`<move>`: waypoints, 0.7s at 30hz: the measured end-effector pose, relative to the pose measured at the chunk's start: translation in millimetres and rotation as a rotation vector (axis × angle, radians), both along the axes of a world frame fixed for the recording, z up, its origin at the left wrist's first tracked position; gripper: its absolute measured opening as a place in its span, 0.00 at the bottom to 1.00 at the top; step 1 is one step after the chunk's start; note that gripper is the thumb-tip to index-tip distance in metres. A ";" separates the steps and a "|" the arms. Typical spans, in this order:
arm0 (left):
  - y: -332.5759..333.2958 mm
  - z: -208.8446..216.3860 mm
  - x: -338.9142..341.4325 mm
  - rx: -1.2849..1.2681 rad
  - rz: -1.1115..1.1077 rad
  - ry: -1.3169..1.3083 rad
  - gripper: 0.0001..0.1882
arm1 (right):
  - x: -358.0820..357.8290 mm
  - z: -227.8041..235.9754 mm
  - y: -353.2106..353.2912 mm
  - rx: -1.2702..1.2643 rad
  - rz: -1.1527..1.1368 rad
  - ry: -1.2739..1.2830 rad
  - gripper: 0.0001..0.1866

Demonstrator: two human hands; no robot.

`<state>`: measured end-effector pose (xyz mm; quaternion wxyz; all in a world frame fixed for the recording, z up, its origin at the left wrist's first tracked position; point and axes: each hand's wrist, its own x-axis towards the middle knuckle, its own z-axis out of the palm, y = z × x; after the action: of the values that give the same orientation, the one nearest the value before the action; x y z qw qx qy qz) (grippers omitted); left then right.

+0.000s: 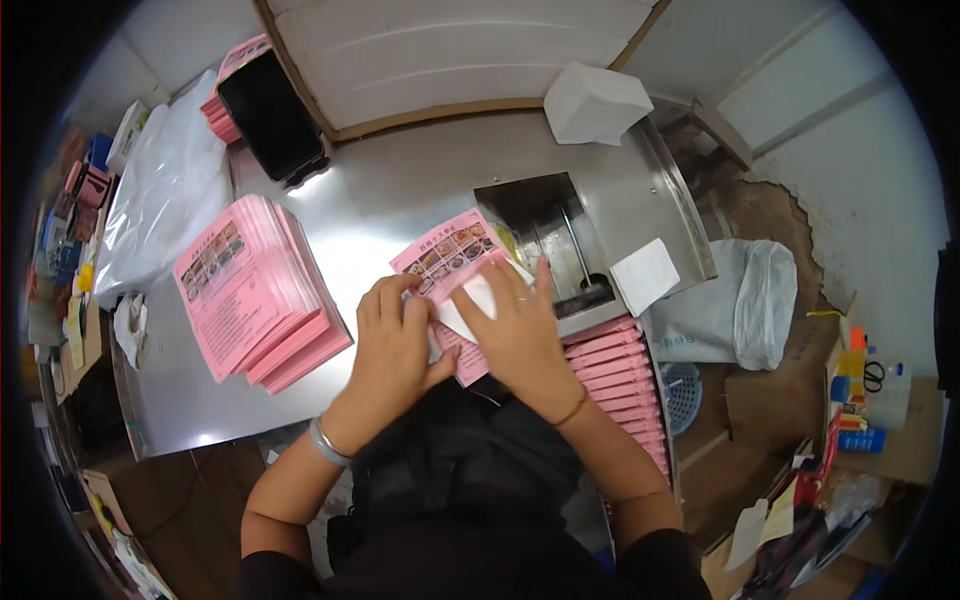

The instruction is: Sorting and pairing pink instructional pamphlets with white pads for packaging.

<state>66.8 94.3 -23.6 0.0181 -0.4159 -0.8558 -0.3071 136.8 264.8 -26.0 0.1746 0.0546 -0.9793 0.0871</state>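
**Pink sheet on a slant, one hand on each side**

So both hands are on the paperwork here. The left hand [388, 325] has its fingers curled in at the left edge of a white paper piece [481, 294], thumb down by the pink printed sheet [437, 252] underneath. The right hand [515, 325] lies over that white piece with fingers spread, so it covers more of it. Neither is clenched, but I can't tell if either one pinches the paper (the fingertips hide the contact).

The angle is what matters, imo: the pink sheet sits right between and under the hands, long axis running from far left to near right, with its printed top poking out past the fingertips.

Further out on the bench [390, 175], a thick pink stack [240, 300] is off to the left, nearer the left hand. A dark recess [520, 205] and a row of pink packets [612, 375] are nearer the right.
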 end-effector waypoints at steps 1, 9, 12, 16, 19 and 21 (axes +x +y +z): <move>0.9 -5.7 1.7 0.002 -0.003 0.007 0.22 | -9.0 -3.8 -3.1 0.002 -0.003 0.007 0.21; 8.9 -1.8 14.7 -0.044 -0.070 0.135 0.22 | -132.3 64.2 144.8 -0.255 -0.217 0.733 0.09; 13.2 -2.2 -2.3 -0.254 -0.005 0.045 0.30 | -183.3 51.1 198.8 0.097 -0.413 0.482 0.13; 35.1 17.3 -35.1 -0.326 -0.049 0.171 0.39 | -164.5 61.9 175.5 0.222 -0.545 0.082 0.15; 38.6 21.6 -37.3 -0.423 -0.128 0.170 0.37 | -99.3 55.9 172.1 0.130 -0.461 0.168 0.12; 24.0 27.9 -28.1 -0.472 0.043 0.120 0.38 | -70.4 56.3 174.2 0.086 -0.434 0.186 0.12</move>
<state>38.8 118.3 4.3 -0.0225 -0.4078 -0.9099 -0.0729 66.4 439.0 30.3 0.2761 -0.1419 -0.9506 0.0002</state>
